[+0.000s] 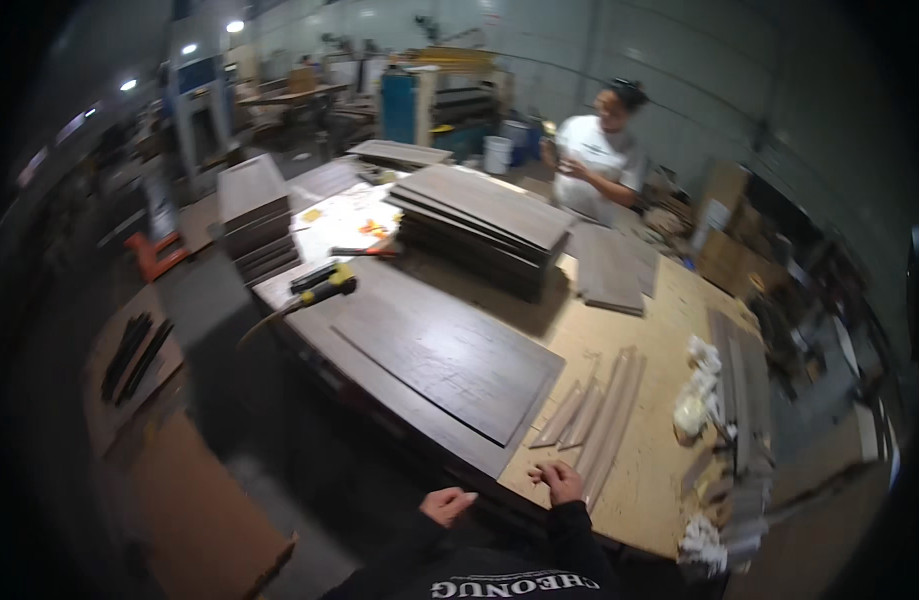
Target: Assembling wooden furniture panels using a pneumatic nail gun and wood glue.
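Note:
My left hand [447, 506] hovers just off the near edge of the worktable, fingers pressed together; whatever they may hold is too small to make out. Over the table's near edge, my right hand [559, 482] has its fingers curled in a pinch, and I cannot see what is in it. Close beyond it lie several long, thin wooden strips [613, 420] and shorter strips [569, 412]. To the left, a grey-brown framed panel [449, 360] lies flat, its near corner not far from both hands. A yellow-and-black power tool [324, 288] rests on its far left end.
A tall stack of panels [479, 205] stands mid-table, with another stack [254, 205] at the left. Across the table stands a person [597, 160] in a white shirt. Crumpled white wrapping [695, 395] and dark strips [747, 400] lie to the right. Cardboard [194, 500] is at lower left.

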